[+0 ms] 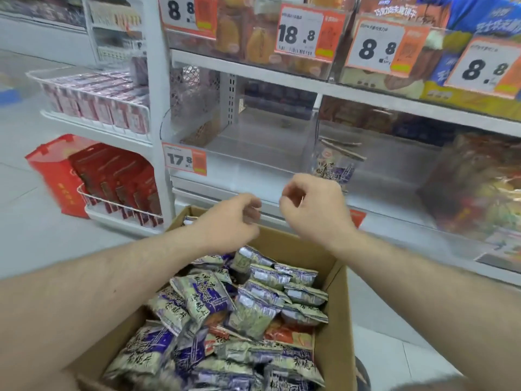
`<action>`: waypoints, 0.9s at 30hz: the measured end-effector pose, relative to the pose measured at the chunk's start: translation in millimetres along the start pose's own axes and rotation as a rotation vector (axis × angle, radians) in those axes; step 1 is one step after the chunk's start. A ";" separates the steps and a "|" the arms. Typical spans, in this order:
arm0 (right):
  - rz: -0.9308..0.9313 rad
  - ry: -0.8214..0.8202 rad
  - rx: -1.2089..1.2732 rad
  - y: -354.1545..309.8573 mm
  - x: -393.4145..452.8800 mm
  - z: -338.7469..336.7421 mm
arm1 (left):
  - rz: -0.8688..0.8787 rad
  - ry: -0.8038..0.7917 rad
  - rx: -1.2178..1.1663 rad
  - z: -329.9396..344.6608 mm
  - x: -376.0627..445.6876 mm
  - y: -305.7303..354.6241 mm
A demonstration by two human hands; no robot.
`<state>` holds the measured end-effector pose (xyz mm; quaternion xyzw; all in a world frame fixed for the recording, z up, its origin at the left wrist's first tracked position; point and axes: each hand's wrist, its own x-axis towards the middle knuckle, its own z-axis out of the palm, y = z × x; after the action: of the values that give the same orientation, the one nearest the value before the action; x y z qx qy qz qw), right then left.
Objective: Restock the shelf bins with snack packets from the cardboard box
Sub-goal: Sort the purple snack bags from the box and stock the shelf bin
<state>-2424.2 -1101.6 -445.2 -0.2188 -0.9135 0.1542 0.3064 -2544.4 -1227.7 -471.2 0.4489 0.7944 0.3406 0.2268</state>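
An open cardboard box (335,328) sits low in front of me, filled with several purple-and-beige snack packets (203,300). Both my hands hover above the box's far edge, in front of the shelf. My left hand (228,221) has its fingers loosely curled and holds nothing. My right hand (313,207) is likewise curled and empty. Just behind them a clear shelf bin (253,148) stands nearly bare. The neighbouring clear bin to its right holds one matching packet (335,162) upright against the front wall.
Price tags hang on the shelf edges, one reading 17.8 (184,159). Upper shelf bins hold orange and blue packets (253,43). Wire racks with red boxes (118,176) and a red basket (53,167) stand at left. A large colourful packet (473,187) fills the right bin.
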 end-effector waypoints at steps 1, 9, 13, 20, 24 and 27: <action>0.016 -0.127 -0.046 0.6 -11.3 16.3 | -0.023 -0.029 0.034 -1.4 -5.3 -6.5; 0.230 -1.011 -0.528 51.3 -93.6 142.0 | -0.216 -0.196 -0.035 -2.1 -23.8 -57.7; 0.207 -0.960 -0.580 60.9 -121.8 166.2 | -0.267 -0.249 -0.066 -0.4 -26.0 -66.4; 0.231 -0.936 -0.496 36.1 -109.5 151.4 | -0.552 -0.314 -0.292 5.5 -34.2 -84.7; 0.250 -0.674 -0.273 18.5 -85.0 115.7 | -0.877 -0.372 -0.626 -1.1 -34.7 -98.4; 0.019 -0.400 -0.119 -1.0 -84.1 98.9 | -0.968 -0.383 -0.844 -7.2 -31.5 -102.0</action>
<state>-2426.3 -1158.6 -561.8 -0.2102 -0.9615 0.1435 0.1038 -2590.6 -1294.8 -540.7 -0.0329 0.6505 0.3961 0.6472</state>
